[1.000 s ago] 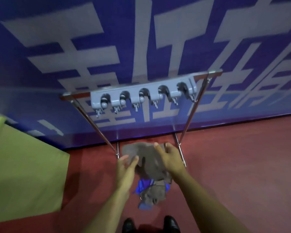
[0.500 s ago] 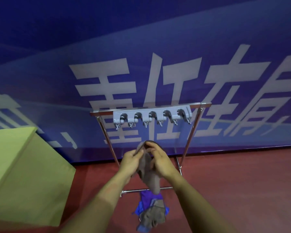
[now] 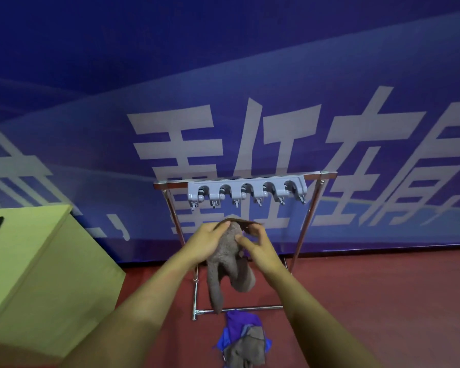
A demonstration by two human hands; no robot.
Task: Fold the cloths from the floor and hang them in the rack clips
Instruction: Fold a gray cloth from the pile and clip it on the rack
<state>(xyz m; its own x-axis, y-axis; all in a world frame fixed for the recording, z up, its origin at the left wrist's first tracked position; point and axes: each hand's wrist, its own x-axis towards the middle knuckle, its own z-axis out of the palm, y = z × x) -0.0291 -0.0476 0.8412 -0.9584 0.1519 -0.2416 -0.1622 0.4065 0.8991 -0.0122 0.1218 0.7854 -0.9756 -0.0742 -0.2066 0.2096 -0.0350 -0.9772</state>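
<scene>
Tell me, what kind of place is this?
Probably an indoor hall or sports venue: a red floor, a big blue banner with large white characters, and a metal rack set up for hanging cloths.

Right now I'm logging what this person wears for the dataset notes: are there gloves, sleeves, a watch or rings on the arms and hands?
None visible. Both forearms are bare up to the frame edge. The left hand and right hand wear no gloves, and no watch, band or ring shows on wrists or fingers.

2 hands, 1 rack, roughly 3 cloths.
</scene>
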